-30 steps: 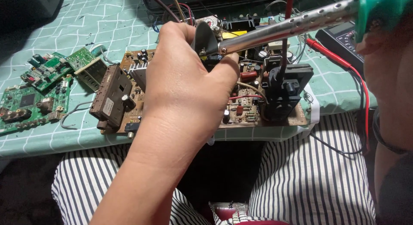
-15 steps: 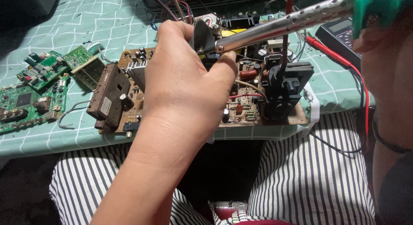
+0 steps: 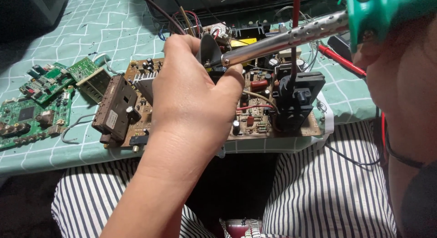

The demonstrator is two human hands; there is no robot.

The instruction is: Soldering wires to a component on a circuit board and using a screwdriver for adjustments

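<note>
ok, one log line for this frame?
left hand: pinching small dark part over brown circuit board | right hand: gripping green-handled metal soldering iron, tip at part | green boards: left

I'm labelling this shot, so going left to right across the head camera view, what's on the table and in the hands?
Green circuit boards → brown circuit board → left hand → soldering iron → black transformer block → right hand.

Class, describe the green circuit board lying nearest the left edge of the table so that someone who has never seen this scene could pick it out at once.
Start at the table with its pale green tiled cloth. Left of the big brown circuit board under the left hand lie green boards. The one meant, the large green circuit board, lies furthest left, cut by the picture's edge, bigger than the small green boards above it.
</note>
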